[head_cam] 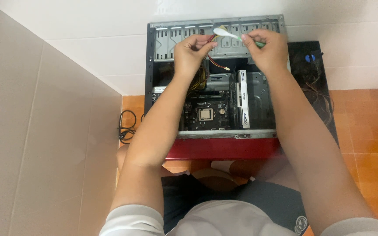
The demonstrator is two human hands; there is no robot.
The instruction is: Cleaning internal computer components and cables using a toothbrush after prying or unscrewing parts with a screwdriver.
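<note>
From the head camera I look straight down into an open computer case [167, 74] lying on its side on a floor of white and orange tile, with a pale wall [36, 144] running along the left. Both of my hands are raised over the far end of the case, above the metal drive bays [184, 43].

My left hand [192, 52] is clenched around a bundle of red and yellow wires [215, 61]; the thumb and fingers pinch the wires near their upper end, and a loose strand drops away below the hand to a small pale connector [227, 68] hanging free over the case interior.

My right hand [267, 50] is closed on a toothbrush [230, 35]. The grip is on the green handle, of which only a short piece shows past my fingers, and the white head points left, reaching across to sit just beside my left fingertips and the wires. I cannot tell whether the bristles actually touch the wires.

Below the hands the motherboard [206, 109] lies flat in the case, with the bare square processor socket [205, 114] near its middle. A white graphics card [243, 100] stands on edge just to the right of it. A dark side panel [307, 65] lies beside the case on the right, a coiled black cable [125, 129] sits on the floor near its left edge, and the case's red front [224, 147] faces my knees.
</note>
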